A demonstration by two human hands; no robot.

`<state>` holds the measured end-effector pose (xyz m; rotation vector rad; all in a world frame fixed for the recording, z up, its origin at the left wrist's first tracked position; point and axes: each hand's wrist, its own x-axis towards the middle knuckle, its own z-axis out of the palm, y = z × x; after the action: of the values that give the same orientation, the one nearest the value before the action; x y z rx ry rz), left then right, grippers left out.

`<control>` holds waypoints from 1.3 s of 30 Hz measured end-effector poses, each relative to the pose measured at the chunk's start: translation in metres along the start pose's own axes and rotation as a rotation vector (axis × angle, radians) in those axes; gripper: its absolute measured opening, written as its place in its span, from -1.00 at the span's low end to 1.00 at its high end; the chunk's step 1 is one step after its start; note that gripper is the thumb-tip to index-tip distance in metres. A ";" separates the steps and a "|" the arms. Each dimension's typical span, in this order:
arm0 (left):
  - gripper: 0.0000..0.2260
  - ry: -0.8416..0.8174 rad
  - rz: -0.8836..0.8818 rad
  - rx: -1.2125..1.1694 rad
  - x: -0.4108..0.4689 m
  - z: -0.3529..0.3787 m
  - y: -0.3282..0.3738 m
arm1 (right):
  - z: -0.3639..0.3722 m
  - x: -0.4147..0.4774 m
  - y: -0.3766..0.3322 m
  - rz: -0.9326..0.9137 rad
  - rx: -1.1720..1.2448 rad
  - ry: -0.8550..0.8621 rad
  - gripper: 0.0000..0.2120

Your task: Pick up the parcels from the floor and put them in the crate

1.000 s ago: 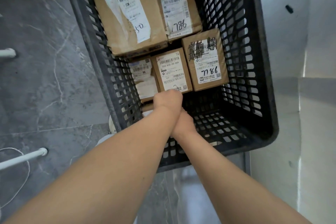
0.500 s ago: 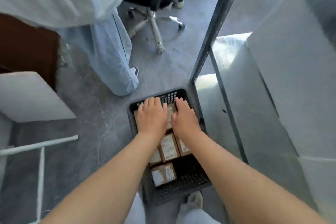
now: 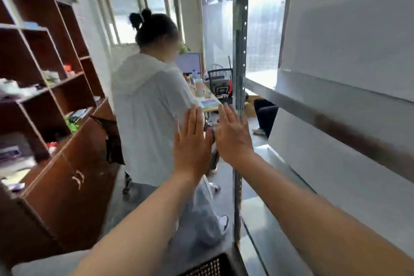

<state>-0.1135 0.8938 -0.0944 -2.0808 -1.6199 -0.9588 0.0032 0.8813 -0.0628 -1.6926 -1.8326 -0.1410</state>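
My left hand and my right hand are raised side by side in front of me, fingers straight and together, holding nothing. Only a corner of the black perforated crate shows at the bottom edge of the head view, below my left forearm. The parcels inside it are out of sight, and no parcel is visible on the floor.
A person in a white hooded top stands just ahead with their back to me. A brown shelf unit and cabinet fills the left. A metal rack post and white panels stand on the right. A desk with a monitor lies beyond.
My view has swung up from the crate to the room. Both hands lifted out of the crate with straight fingers and now hover at chest height; the parcels have dropped out of view.
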 end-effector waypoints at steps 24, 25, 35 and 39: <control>-0.44 -0.098 0.743 -0.509 -0.060 -0.183 0.134 | -0.225 -0.208 -0.067 0.627 -0.622 0.423 -0.44; -0.44 -0.116 0.758 -0.572 -0.070 -0.197 0.144 | -0.235 -0.230 -0.068 0.677 -0.659 0.426 -0.44; -0.44 -0.126 0.922 -0.842 -0.158 -0.297 0.189 | -0.304 -0.397 -0.131 0.939 -0.818 0.508 -0.45; -0.44 -0.230 1.095 -0.902 -0.274 -0.341 0.203 | -0.314 -0.509 -0.188 1.109 -0.853 0.563 -0.43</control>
<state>-0.0587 0.4224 -0.0085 -3.0876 0.1965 -1.0774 -0.0676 0.2604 -0.0098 -2.6123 -0.2317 -0.8836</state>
